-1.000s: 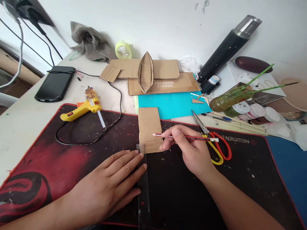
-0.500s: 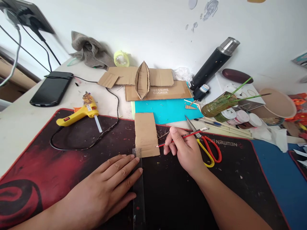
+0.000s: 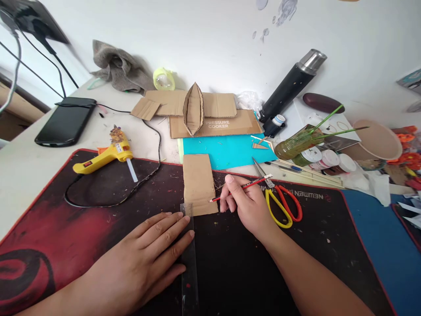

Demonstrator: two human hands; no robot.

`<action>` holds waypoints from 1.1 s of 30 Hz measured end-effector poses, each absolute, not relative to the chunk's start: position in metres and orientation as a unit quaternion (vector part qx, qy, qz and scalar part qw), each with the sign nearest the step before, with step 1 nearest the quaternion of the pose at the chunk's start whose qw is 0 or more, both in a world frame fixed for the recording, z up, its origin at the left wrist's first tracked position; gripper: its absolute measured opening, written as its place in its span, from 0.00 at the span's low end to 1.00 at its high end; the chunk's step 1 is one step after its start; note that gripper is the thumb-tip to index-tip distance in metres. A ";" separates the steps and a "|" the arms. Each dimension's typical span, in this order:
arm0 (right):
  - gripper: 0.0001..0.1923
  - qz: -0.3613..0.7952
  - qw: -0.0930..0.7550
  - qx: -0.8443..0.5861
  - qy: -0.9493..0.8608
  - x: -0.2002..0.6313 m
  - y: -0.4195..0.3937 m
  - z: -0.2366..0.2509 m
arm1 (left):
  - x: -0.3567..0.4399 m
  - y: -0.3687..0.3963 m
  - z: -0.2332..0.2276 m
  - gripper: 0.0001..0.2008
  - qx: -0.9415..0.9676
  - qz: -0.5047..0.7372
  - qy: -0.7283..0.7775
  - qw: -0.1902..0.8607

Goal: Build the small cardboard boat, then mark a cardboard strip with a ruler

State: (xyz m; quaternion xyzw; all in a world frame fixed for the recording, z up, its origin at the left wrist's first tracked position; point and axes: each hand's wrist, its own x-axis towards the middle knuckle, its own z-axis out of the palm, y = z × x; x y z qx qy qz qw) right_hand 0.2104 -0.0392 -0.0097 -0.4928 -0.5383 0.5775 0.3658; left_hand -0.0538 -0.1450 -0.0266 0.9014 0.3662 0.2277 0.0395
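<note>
While the left hand is pressed flat, fingers spread, on a clear ruler, a red pencil is pinched in the right hand. Its tip is set at the right edge of a cardboard strip on the worktop's dark mat.

Counted on the desk: two hands, left hand and right hand. One pencil. One clear ruler. One cardboard strip. One pair of scissors. One glue gun. One phone. One cardboard boat. One black flask. One grey cloth.
</note>
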 end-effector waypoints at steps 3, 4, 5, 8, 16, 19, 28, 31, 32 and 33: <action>0.35 0.578 0.370 -0.492 -0.535 0.210 -0.039 -0.011 | -0.054 -0.145 -0.027 0.19 0.903 0.224 0.365 0.038; 0.35 0.579 0.371 -0.492 -0.535 0.210 -0.039 -0.011 | -0.054 -0.145 -0.027 0.19 0.904 0.223 0.364 0.037; 0.35 0.578 0.370 -0.491 -0.535 0.210 -0.039 -0.012 | -0.054 -0.145 -0.027 0.19 0.904 0.222 0.363 0.036; 0.34 0.576 0.367 -0.493 -0.540 0.210 -0.039 -0.013 | -0.054 -0.145 -0.026 0.19 0.903 0.226 0.364 0.036; 0.34 0.574 0.359 -0.491 -0.548 0.211 -0.039 -0.013 | -0.053 -0.144 -0.026 0.18 0.902 0.228 0.365 0.037; 0.34 0.572 0.355 -0.493 -0.550 0.211 -0.039 -0.012 | -0.053 -0.144 -0.025 0.18 0.902 0.227 0.365 0.040; 0.34 0.571 0.348 -0.499 -0.551 0.211 -0.040 -0.012 | -0.053 -0.145 -0.025 0.18 0.902 0.226 0.366 0.041; 0.35 0.570 0.350 -0.499 -0.551 0.211 -0.039 -0.013 | -0.054 -0.145 -0.024 0.18 0.902 0.225 0.366 0.043; 0.35 0.570 0.350 -0.499 -0.551 0.211 -0.039 -0.013 | -0.054 -0.144 -0.024 0.18 0.902 0.224 0.366 0.042; 0.36 0.570 0.349 -0.499 -0.552 0.211 -0.039 -0.013 | -0.054 -0.144 -0.024 0.17 0.902 0.225 0.366 0.041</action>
